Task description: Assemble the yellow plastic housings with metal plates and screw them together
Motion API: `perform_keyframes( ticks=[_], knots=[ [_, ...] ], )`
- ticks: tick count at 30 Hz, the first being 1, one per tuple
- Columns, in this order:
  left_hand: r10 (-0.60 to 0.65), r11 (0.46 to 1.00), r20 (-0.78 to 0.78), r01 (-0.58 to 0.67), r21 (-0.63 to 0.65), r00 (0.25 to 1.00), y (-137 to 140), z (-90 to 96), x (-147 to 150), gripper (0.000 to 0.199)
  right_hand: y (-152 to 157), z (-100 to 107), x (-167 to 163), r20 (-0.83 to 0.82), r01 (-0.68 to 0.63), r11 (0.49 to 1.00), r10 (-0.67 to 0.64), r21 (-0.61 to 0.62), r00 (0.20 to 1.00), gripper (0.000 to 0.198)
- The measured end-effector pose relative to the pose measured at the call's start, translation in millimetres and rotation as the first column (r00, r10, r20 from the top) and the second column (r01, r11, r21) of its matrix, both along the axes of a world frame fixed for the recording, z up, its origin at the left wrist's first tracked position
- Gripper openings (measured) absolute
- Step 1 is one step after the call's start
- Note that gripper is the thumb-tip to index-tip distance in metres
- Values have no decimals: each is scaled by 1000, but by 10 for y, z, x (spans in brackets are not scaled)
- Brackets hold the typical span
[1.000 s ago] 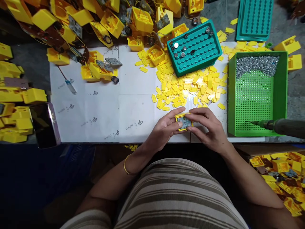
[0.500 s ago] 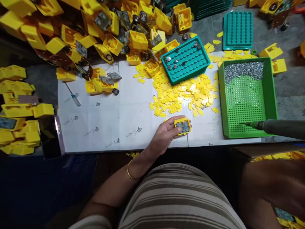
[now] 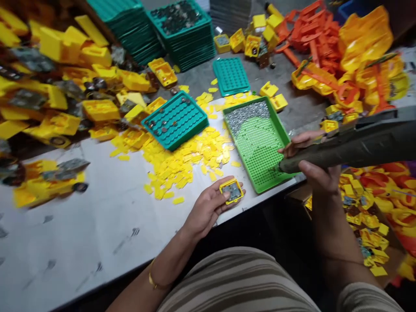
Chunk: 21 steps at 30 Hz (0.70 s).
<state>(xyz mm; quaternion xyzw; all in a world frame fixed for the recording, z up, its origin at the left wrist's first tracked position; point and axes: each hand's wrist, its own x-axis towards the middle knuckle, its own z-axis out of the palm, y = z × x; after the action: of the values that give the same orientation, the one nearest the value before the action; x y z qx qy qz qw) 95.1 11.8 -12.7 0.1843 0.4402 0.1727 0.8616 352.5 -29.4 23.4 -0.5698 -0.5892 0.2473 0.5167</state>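
My left hand (image 3: pixel 203 212) is closed on a small yellow plastic housing (image 3: pixel 241 193) with a grey circuit board (image 3: pixel 232 190) inside, its thumb lying on the board. The housing is held over the table's front edge. My right hand (image 3: pixel 321 177) grips a dark electric screwdriver (image 3: pixel 354 145), fingers above and thumb below. The tool's tip points into a green perforated tray (image 3: pixel 274 185); whether it touches the tray floor I cannot tell. Many small silver screws (image 3: pixel 247 113) are heaped at the tray's far end.
Small yellow plates (image 3: pixel 182 162) are strewn around a teal tray (image 3: pixel 177 121) of round parts. Yellow housings with wires (image 3: pixel 100 110) pile up at left. Stacked teal trays (image 3: pixel 186 47) and orange parts (image 3: pixel 316 39) lie behind. A box of yellow pieces (image 3: pixel 367 229) is at lower right.
The view has swung to the right. My right hand has risen from the lower right and now grips the screwdriver. The housing stays in my left hand.
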Motion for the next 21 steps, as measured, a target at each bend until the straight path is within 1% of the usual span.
perform_keyframes(
  ticks=[2,4,5,7,9,10,12,15,17,21],
  knots=[
    [-17,1000,-8,17,-24,1000,11,-4,54,46,64,15,-13,-152,53,994,-38,96,988,38],
    [-41,998,-12,41,-42,999,25,-16,116,42,122,25,-8,-249,194,964,-145,183,958,33],
    [-50,998,-18,50,-45,999,32,-22,148,41,155,24,5,-269,288,934,-228,211,936,31],
    [-59,998,-36,58,-37,998,45,-29,205,38,232,0,48,-280,456,858,-390,236,878,30],
    [-61,998,-59,59,-26,996,56,-30,245,37,321,-49,98,-248,544,803,-490,245,836,32],
    [-59,998,-71,57,-25,996,61,-28,257,36,366,-77,118,-223,561,789,-517,251,827,34],
    [-60,998,-87,57,-34,994,69,-25,269,36,448,-132,141,-165,556,790,-531,258,831,38],
    [-55,998,-87,52,-46,995,78,-25,267,35,541,-187,133,-113,523,813,-512,257,852,39],
    [-55,997,-77,51,-54,996,82,-28,262,34,584,-207,122,-141,504,826,-484,252,864,37],
    [-58,996,-64,53,-75,996,88,-26,256,34,629,-228,129,-255,466,845,-405,261,878,33]
  ],
)
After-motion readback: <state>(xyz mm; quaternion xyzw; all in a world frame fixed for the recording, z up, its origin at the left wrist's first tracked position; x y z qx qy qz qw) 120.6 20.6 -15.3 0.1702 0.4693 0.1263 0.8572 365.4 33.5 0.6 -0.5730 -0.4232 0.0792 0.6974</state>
